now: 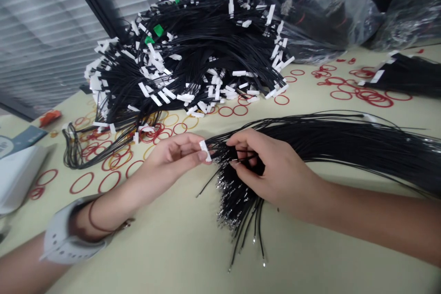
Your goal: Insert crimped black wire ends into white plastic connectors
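Two hands on one black wire bundle (327,140), lying across the tabletop.
Left hand (174,156) pinches a white connector (205,150); right hand (272,167) pinches crimped wire ends (229,197) just beside it. Connector-tipped wire heap (193,50) sits behind.

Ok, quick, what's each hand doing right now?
Left hand: closed, pinching a small white plastic connector between thumb and fingers.
Right hand: closed, fingers gathering thin black insulated wires.
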`<state>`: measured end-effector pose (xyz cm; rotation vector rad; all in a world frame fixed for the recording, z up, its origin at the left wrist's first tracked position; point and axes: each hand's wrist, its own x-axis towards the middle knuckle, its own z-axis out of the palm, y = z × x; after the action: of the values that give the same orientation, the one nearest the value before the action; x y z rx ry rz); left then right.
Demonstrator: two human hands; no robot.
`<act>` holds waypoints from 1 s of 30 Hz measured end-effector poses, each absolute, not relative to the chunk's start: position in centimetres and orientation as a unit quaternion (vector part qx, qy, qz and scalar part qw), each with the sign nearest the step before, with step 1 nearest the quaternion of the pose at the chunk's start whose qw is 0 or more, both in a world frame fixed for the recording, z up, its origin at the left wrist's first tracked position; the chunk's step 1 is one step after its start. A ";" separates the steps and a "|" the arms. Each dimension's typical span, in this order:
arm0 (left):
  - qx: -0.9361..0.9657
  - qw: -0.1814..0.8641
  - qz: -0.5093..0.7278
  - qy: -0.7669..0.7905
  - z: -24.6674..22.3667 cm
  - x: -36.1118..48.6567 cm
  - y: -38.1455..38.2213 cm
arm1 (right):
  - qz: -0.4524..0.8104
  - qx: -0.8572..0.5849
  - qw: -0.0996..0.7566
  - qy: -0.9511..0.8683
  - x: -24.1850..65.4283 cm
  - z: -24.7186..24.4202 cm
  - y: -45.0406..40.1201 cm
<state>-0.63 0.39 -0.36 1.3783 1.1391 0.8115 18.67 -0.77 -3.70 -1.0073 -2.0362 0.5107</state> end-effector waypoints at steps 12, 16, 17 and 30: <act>0.583 0.557 0.346 0.481 -0.5 -0.9 0.4 | 0.103 -0.331 0.543 -0.765 19.3 -2.8 -1.0; 0.597 0.559 0.340 0.464 -0.2 -0.7 0.3 | 0.115 -0.312 0.508 -0.794 18.9 -2.8 -1.3; 0.604 0.558 0.334 0.461 -0.1 -0.6 0.3 | 0.118 -0.325 0.494 -0.797 18.7 -2.8 -1.3; 0.641 0.536 0.297 0.462 0.1 -0.2 -0.5 | 0.096 -0.334 0.440 -0.828 18.7 -3.6 -1.2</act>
<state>-0.20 -0.53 0.08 1.5268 1.0995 0.7071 18.66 -1.16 -3.55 -0.8294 -2.0565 0.2374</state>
